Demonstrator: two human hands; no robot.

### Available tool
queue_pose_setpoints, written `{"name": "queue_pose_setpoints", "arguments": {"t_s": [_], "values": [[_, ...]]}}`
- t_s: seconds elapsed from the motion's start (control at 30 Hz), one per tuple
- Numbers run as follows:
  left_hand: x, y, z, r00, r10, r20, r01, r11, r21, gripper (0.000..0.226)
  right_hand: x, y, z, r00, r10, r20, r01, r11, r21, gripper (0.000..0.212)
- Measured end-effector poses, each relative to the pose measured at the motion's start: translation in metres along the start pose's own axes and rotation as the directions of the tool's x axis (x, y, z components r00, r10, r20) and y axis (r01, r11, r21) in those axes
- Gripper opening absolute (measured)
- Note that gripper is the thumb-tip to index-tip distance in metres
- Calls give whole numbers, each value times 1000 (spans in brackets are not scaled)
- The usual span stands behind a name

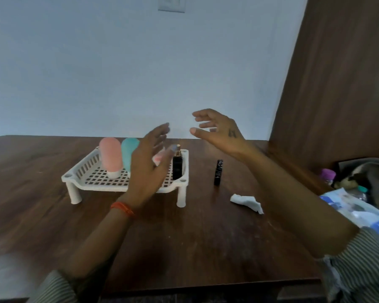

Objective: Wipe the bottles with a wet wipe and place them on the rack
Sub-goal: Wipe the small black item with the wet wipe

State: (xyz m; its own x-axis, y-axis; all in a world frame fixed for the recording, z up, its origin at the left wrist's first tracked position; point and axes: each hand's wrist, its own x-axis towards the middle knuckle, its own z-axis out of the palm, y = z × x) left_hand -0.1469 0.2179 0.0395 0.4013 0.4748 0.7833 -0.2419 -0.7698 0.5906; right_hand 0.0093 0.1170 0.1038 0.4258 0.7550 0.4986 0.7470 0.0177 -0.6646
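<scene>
Both the left hand (150, 162) and right hand (217, 132) hover empty with loosely spread fingers above the white slotted plastic rack (92, 171), so reaching for the slim black bottle (218, 172) standing just right of it risks toppling it.

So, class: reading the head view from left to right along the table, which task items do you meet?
Pink bottle → teal bottle → black spray bottle → black tube → crumpled white wipe. The first three stand on the white rack.
</scene>
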Motion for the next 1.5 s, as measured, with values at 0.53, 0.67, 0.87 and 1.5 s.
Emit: {"name": "queue_pose_setpoints", "arguments": {"t_s": [0.53, 0.67, 0.87, 1.5], "values": [[-47, -16, 98, 947, 83, 309, -126, 984, 122, 52, -53, 97, 25, 906, 419, -56, -421, 907, -24, 50], [-49, -15, 102, 940, 20, 342, -67, 990, 127, 58, -52, 100, 29, 902, 426, -69, -430, 901, -55, 38], [-50, -21, 102, 932, -72, 354, 21, 989, 145, 68, -51, 98, 27, 879, 468, -90, -470, 883, -6, 43], [-52, -13, 99, 808, -154, 569, 107, 987, 116, 107, -113, 89, -11, 860, 434, 268, -509, 765, 396, 58]]}}
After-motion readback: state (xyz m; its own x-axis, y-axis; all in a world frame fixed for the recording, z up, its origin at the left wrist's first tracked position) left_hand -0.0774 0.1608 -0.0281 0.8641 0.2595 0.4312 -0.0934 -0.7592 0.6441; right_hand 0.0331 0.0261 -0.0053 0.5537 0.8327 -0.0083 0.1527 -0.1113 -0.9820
